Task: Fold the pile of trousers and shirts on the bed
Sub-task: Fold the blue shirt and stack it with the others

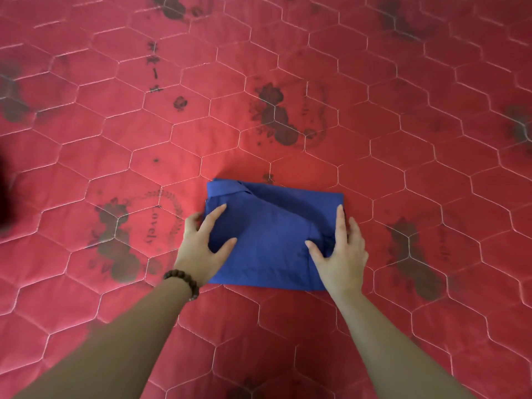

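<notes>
Shirt (270, 234), folded, long axis left-right on bed (374, 82); left hand (201, 243), right hand (339, 251) flat, fingers spread, flanking short ends.

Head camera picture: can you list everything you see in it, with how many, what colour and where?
garment: one, blue, folded into a rectangle, lying on the quilt just below the middle of the picture
quilt: one, red with white hexagon stitching and dark flower prints, fills the whole view
dark blur: one, blackish, at the left edge; cannot tell what it is
bracelet: one, brown beads, on the left wrist
left hand: one, fingers spread, resting on the garment's left edge
right hand: one, fingers spread, resting on the garment's right edge
forearms: two, bare, coming in from the bottom of the picture
</notes>
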Demonstrator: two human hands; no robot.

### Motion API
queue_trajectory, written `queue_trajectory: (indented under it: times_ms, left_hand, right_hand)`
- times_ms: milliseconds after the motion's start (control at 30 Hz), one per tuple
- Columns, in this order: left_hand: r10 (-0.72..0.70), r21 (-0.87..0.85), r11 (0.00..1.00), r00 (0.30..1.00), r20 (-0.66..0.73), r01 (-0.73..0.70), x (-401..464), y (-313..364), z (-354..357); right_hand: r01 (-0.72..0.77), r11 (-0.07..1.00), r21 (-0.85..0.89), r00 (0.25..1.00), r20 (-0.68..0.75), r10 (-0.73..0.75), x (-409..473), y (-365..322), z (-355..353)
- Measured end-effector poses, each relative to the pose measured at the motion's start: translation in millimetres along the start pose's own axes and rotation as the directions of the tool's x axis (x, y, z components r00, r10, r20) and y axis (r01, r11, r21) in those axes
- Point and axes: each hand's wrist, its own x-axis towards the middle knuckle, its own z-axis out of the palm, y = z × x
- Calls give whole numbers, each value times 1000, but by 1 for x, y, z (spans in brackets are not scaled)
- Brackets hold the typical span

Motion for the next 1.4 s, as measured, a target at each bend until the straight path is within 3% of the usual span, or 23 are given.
queue_trajectory:
  times_ms: [133,267,367,600,767,1000,1400]
  left_hand:
    - [-16,-64,998,998,56,19,7,6,-2]
    - [80,-18,997,982,169,-78,7,12,-6]
    - [43,-7,999,984,173,-43,0,14,-7]
    - [3,79,997,964,265,-25,-21,16,-16]
    - [3,18,1000,974,226,-7,-30,1,-58]
    - [10,-27,1000,990,137,-6,-40,-77,-170]
    - [-62,10,998,998,2,62,-52,-292,-443]
  right_hand:
    - [-96,978,186,989,131,72,12,0,-6]
    - [20,992,126,973,225,-48,14,2,-11]
    - [62,983,170,954,279,-108,8,4,-12]
    - [79,958,274,949,274,-156,-13,-12,-19]
    - [129,943,306,948,239,-208,-22,-50,-28]
    - [236,889,393,927,184,-328,-51,-168,2]
    - [365,815,450,838,224,-498,-141,-469,138]
